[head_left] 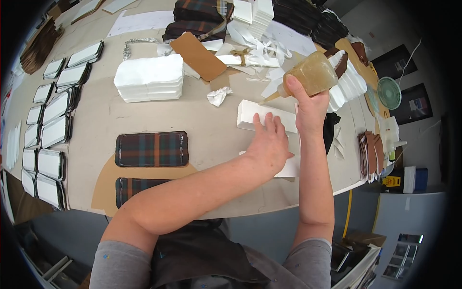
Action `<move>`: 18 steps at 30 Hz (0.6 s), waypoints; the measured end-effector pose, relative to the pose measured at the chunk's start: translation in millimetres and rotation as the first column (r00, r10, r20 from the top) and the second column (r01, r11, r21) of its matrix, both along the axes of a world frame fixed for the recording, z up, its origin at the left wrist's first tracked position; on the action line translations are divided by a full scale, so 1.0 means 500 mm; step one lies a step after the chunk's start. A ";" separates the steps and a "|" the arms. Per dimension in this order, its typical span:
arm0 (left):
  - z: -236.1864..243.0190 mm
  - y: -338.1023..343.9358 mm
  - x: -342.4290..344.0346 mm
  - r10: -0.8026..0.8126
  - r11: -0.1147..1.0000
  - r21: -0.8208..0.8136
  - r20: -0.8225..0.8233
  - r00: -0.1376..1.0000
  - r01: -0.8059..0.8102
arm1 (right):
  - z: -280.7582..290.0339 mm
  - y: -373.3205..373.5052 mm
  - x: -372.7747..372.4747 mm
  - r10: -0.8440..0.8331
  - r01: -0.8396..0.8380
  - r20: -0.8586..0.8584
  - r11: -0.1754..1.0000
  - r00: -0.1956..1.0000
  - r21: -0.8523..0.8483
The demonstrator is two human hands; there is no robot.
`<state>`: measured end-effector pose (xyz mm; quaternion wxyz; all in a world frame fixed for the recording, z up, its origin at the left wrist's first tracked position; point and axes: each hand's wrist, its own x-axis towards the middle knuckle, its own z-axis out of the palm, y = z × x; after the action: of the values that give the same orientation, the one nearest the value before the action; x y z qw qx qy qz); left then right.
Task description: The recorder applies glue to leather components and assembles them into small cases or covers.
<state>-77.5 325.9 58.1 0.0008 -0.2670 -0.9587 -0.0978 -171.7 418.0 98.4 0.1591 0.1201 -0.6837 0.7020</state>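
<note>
In my right hand (310,108) is a translucent squeeze bottle (315,72) with a yellowish content, tipped so its narrow nozzle points down and left. The nozzle tip is just over the far edge of a stack of white rectangular pieces (248,113). My left hand (269,142) rests its spread fingertips on top of that stack, with nothing in its grasp. More white material (290,166) lies beneath and beside the left palm, partly hidden. Left of my forearm lie two plaid fabric-covered panels (152,149); the nearer one is partly covered by my arm.
A tall white stack (149,77), a crumpled white paper (220,96) and a brown board (198,55) lie farther back. Dark-edged white panels (57,132) line the left side in rows. Folded plaid pieces (199,19) are at the far side. Brown pieces (370,154) sit at the right edge.
</note>
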 end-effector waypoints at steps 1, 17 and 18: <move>-0.002 0.000 -0.001 0.000 1.000 0.000 -0.002 1.000 0.000 | 0.001 -0.003 0.001 0.010 -0.010 0.004 1.000 1.000 -0.002; 0.002 -0.005 -0.002 -0.019 0.999 -0.029 0.026 0.999 0.020 | 0.000 0.054 0.016 -0.084 0.084 -0.002 0.996 0.996 -0.005; 0.003 -0.006 -0.003 -0.015 0.999 -0.036 0.038 0.999 0.017 | 0.002 0.063 0.018 -0.093 0.093 -0.004 0.996 0.996 -0.006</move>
<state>-78.9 323.1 59.7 -0.0228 -0.2729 -0.9580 -0.0854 -162.8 449.4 99.5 0.1935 0.0893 -0.6862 0.6955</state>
